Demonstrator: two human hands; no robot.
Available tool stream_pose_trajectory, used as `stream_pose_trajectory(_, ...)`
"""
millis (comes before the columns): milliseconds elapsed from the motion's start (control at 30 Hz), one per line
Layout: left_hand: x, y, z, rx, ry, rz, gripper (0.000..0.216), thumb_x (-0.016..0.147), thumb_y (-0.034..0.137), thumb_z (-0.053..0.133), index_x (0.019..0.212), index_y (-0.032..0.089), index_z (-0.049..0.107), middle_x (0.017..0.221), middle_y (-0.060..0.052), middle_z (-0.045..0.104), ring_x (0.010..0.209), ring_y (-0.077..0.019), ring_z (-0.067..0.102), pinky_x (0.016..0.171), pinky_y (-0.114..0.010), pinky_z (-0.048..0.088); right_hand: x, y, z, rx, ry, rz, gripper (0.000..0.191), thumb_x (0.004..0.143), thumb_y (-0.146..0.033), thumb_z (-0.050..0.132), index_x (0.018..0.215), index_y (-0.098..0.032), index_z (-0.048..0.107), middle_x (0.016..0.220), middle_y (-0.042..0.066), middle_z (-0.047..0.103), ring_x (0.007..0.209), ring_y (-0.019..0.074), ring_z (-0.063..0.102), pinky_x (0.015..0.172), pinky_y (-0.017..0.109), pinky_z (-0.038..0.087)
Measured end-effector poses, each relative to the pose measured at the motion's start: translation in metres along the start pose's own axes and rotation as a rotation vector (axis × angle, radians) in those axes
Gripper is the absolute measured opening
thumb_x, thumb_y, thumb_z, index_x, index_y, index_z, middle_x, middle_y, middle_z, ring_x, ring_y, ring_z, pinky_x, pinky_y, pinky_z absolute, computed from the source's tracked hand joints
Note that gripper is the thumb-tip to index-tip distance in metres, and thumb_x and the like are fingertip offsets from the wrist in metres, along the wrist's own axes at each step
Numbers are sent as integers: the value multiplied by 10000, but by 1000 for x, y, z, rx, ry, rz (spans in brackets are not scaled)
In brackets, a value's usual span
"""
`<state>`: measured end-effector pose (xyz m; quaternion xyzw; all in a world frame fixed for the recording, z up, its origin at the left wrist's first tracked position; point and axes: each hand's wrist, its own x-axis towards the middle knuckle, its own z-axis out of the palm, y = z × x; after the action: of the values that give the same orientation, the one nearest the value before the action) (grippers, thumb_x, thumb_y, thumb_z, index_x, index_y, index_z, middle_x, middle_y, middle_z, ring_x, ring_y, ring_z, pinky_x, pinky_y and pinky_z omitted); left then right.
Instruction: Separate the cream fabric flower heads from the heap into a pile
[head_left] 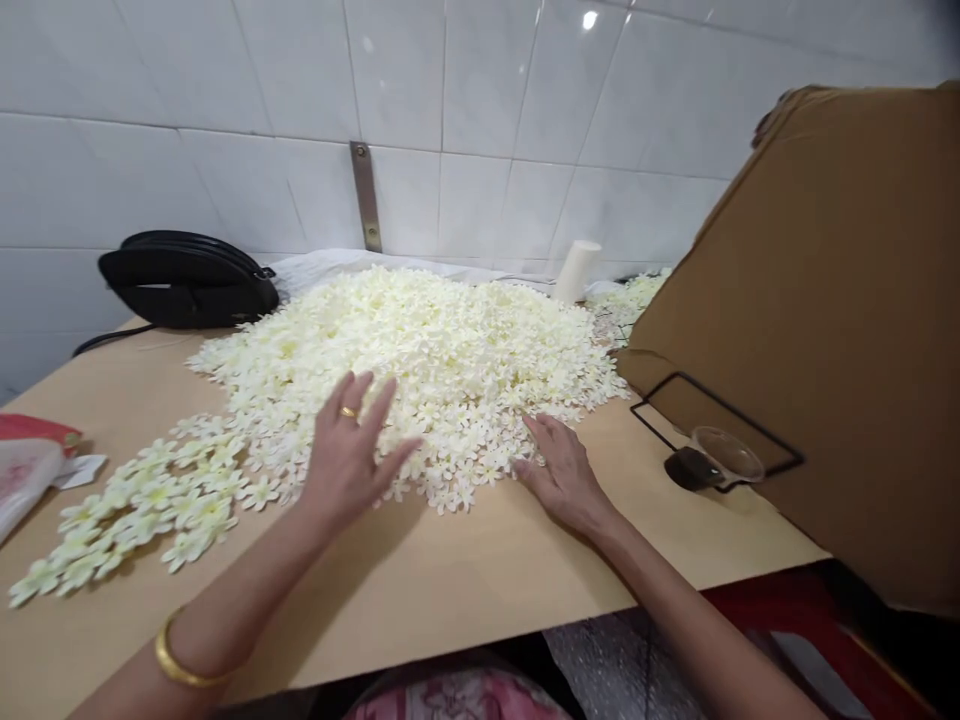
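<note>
A wide heap of small white and pale yellow artificial flowers (435,340) covers the middle of the table. My left hand (352,450) hovers at the heap's front left, its fingers spread and nothing in them. At the front right edge of the heap, my right hand (559,470) is low, with thumb and fingers apart around a few loose blossoms; its fingertips touch or nearly touch them. To the left of my left hand lies a separate spread of larger pale yellow flowers (157,495).
A black bag (187,280) stands at the back left, and a plastic packet (30,470) lies at the left edge. Behind the heap is a white cone-shaped spool (576,270). A large cardboard box (817,300) rises at the right, beside a black wire frame (720,410) and a clear round lid (727,452).
</note>
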<state>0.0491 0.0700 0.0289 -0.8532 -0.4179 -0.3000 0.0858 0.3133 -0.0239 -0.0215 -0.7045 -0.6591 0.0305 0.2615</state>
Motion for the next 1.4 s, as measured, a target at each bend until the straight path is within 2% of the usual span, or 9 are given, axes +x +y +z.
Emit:
stream_pose_trajectory(67,-22,13,4,24,-115,55,686,740,576,440,1318,225,320,1398,-135,248,1294,-347,120,984,-507,213,-1,-13,8,-113,-75,-67,635,793,-551,379,1341,-248,277,1377,122,265,1260,307,209,975,486,232)
stream_pose_trajectory(200,-44,17,20,70,-280,29,669,760,595,374,1338,273,276,1441,-118,154,1308,-356,37,985,-568,137,8,-28,21,-218,-168,-103,682,756,-652,328,1349,-335,214,1436,88,137,1302,332,62,983,544,136)
stream_pose_trajectory(433,-25,3,43,89,-252,-30,630,794,544,355,1352,277,235,1459,-83,97,1318,-313,-23,1012,-548,86,41,-26,35,-308,-144,37,601,811,-590,266,1348,-323,217,1438,78,147,1303,322,56,983,540,89)
stream_pose_trajectory(733,-23,7,28,23,-220,-59,652,784,475,426,1336,161,278,1423,-142,211,1316,-320,30,1008,-516,188,32,-28,21,-318,27,-121,543,835,-463,344,1305,-192,338,1316,142,349,1194,310,276,931,467,243)
stream_pose_trajectory(900,-30,19,4,-113,-121,104,460,815,323,440,1225,118,418,1296,-186,396,1269,-316,224,954,-474,323,13,-38,5,-149,127,-253,324,868,-262,337,1111,-136,510,1017,137,530,942,243,442,786,384,346)
stream_pose_trajectory(1000,-39,35,-9,-235,-155,246,266,820,210,433,1054,127,528,1047,-149,564,1042,-250,468,865,-405,413,-1,-53,-1,3,13,-418,216,852,-223,380,962,-166,557,851,86,539,812,203,448,727,347,347)
stream_pose_trajectory(1133,-51,53,-11,-316,-351,391,177,822,148,391,858,142,564,824,-93,581,826,-195,510,740,-348,456,-10,-70,2,-19,-177,-575,164,822,-223,437,916,-180,564,796,61,514,781,195,416,712,340,319)
stream_pose_trajectory(1267,-49,51,4,-203,-356,374,172,814,143,401,906,128,545,926,-119,559,932,-217,479,820,-377,427,1,-74,5,-106,-149,-562,193,824,-208,435,959,-173,568,817,74,510,794,198,410,721,341,314)
stream_pose_trajectory(1400,-36,42,14,-130,-363,277,167,814,138,396,893,132,543,890,-106,554,884,-214,477,768,-369,439,23,-71,4,47,-62,-457,190,806,-268,482,942,-185,584,856,66,514,824,198,435,756,341,332)
